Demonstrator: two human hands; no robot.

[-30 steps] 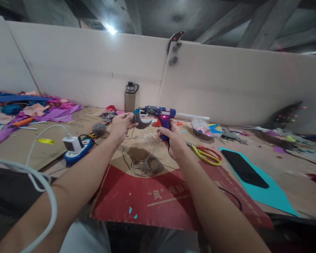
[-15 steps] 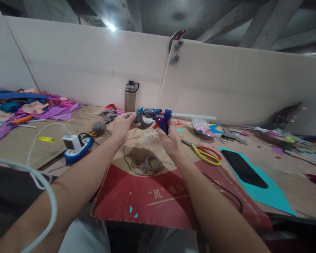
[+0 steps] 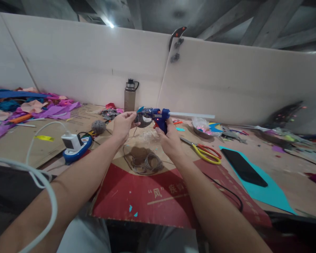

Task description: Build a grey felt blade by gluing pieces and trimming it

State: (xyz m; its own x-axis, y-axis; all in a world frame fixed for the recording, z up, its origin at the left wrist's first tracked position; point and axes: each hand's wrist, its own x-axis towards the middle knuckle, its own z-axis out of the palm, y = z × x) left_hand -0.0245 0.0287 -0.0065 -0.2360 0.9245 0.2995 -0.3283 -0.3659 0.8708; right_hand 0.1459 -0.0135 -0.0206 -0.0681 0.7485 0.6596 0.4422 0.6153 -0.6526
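Observation:
My right hand (image 3: 169,140) is wrapped round the grip of a blue hot glue gun (image 3: 159,116) with a red light lit and a clear glue stick poking out to the right. Its nozzle points left at a small grey curved piece (image 3: 143,122) pinched in my left hand (image 3: 123,125). Both hands are raised above a brown cardboard sheet (image 3: 126,147). A loose coil of grey twine (image 3: 144,162) lies on the cardboard below them.
Yellow-and-red scissors (image 3: 204,153) lie right of my hand, beside a black phone (image 3: 243,167) on teal paper. A grey bottle (image 3: 130,95) stands by the back wall. A blue power strip (image 3: 75,149) with white charger sits left; coloured paper scraps (image 3: 31,107) pile far left.
The glue gun has moved left and tilted until its nozzle meets the grey piece. The left hand has stayed nearly in place.

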